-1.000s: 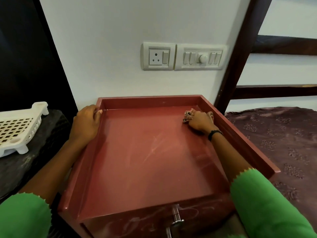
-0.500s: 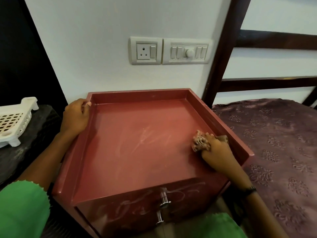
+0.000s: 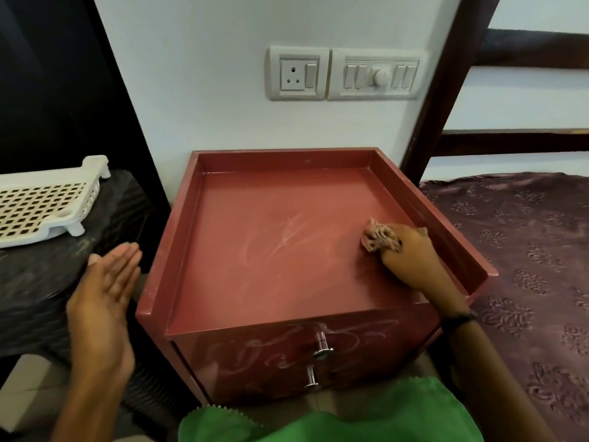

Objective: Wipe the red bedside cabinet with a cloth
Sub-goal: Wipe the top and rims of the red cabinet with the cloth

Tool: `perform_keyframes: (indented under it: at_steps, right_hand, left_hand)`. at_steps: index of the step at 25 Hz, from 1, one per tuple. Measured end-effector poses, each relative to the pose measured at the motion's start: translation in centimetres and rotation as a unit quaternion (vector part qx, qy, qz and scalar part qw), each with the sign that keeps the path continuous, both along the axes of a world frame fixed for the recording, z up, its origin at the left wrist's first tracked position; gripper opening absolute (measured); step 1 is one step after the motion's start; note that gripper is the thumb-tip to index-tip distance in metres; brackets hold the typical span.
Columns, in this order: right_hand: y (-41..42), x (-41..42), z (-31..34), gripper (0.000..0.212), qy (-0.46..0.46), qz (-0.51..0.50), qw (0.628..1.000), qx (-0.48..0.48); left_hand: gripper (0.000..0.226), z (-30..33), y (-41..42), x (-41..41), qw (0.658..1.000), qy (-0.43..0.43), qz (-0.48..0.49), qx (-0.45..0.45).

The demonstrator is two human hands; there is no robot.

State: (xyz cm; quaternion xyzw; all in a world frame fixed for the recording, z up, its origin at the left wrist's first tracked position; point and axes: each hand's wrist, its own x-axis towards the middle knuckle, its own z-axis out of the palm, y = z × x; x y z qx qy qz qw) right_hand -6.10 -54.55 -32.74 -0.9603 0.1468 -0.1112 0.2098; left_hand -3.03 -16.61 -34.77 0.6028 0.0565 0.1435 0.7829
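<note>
The red bedside cabinet (image 3: pixel 255 269) stands against the white wall, its top a shallow tray with raised rims and pale dusty streaks. My right hand (image 3: pixel 411 256) presses a bunched patterned cloth (image 3: pixel 377 236) onto the top near the right rim. My left hand (image 3: pixel 105 291) hovers flat with fingers together, palm turned toward the cabinet, a little left of its left side and not touching it. Two metal drawer knobs (image 3: pixel 322 346) show on the smeared front.
A white perforated plastic rack (image 3: pixel 41 205) lies on a dark surface to the left. A bed with a maroon patterned cover (image 3: pixel 526 250) and dark wooden frame is on the right. A socket and switch plate (image 3: pixel 345 73) sit on the wall above.
My left hand has let go of the cabinet's back-left rim and drawn back to the left, flat. My right hand with the cloth stays near the right rim after sliding forward.
</note>
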Motion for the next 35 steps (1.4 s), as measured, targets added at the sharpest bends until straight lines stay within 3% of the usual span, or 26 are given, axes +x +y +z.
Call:
perform_keyframes:
  at_steps: [3, 6, 9, 13, 15, 17, 19, 21, 24, 28, 31, 33, 35]
  right_hand:
    - [1.1, 6.0, 1.5, 0.023, 0.018, -0.027, 0.999, 0.0]
    - [4.5, 6.8, 1.7, 0.015, 0.015, -0.031, 0.999, 0.013]
    - [9.0, 0.6, 0.3, 0.054, -0.013, 0.117, 0.993, 0.031]
    - [10.5, -3.4, -1.0, 0.057, -0.063, 0.233, 0.97, 0.036]
    - [8.4, 0.4, -0.4, 0.043, -0.043, 0.207, 0.975, 0.067]
    - [5.3, 5.6, 0.8, 0.024, -0.015, 0.12, 0.992, 0.047]
    - [3.1, 10.0, 1.3, 0.026, 0.006, 0.032, 0.999, 0.037]
    - [3.9, 11.9, 1.3, 0.024, 0.026, 0.007, 1.0, 0.014]
    - [9.5, 10.3, 1.7, 0.03, -0.015, 0.133, 0.991, 0.018]
    - [15.7, 2.5, -0.1, 0.057, -0.016, 0.363, 0.931, 0.023]
    - [14.5, 2.6, 0.2, 0.046, -0.024, 0.421, 0.906, 0.038]
    - [11.7, 6.8, 0.1, 0.033, -0.073, 0.381, 0.921, 0.036]
    - [8.5, 11.7, 0.4, 0.024, -0.043, 0.25, 0.967, 0.016]
  left_hand:
    - [0.051, 0.0, -2.1, -0.6, 0.998, -0.004, 0.028, -0.062]
    - [0.046, -0.1, -2.9, -0.4, 0.996, -0.004, 0.056, -0.065]
    - [0.042, -0.9, -3.1, -0.2, 0.996, 0.005, 0.085, -0.016]
    - [0.045, -1.0, -3.3, -0.1, 0.995, 0.012, 0.101, 0.014]
    - [0.046, -0.8, -3.2, -0.3, 0.995, 0.013, 0.095, 0.027]
    - [0.046, -0.5, -3.2, -0.6, 0.996, 0.016, 0.083, 0.034]
    - [0.045, -0.4, -3.1, -0.8, 0.997, 0.021, 0.07, 0.04]
    - [0.045, -0.3, -3.1, -0.9, 0.997, 0.022, 0.059, 0.045]
    - [0.045, -0.3, -3.1, -0.9, 0.997, 0.024, 0.055, 0.049]
    - [0.043, -0.3, -3.0, -0.9, 0.997, 0.025, 0.053, 0.052]
    - [0.043, -0.3, -2.9, -0.9, 0.997, 0.028, 0.049, 0.047]
    - [0.043, -0.3, -2.9, -0.9, 0.997, 0.03, 0.052, 0.05]
    - [0.041, -0.3, -3.0, -0.9, 0.997, 0.025, 0.062, 0.045]
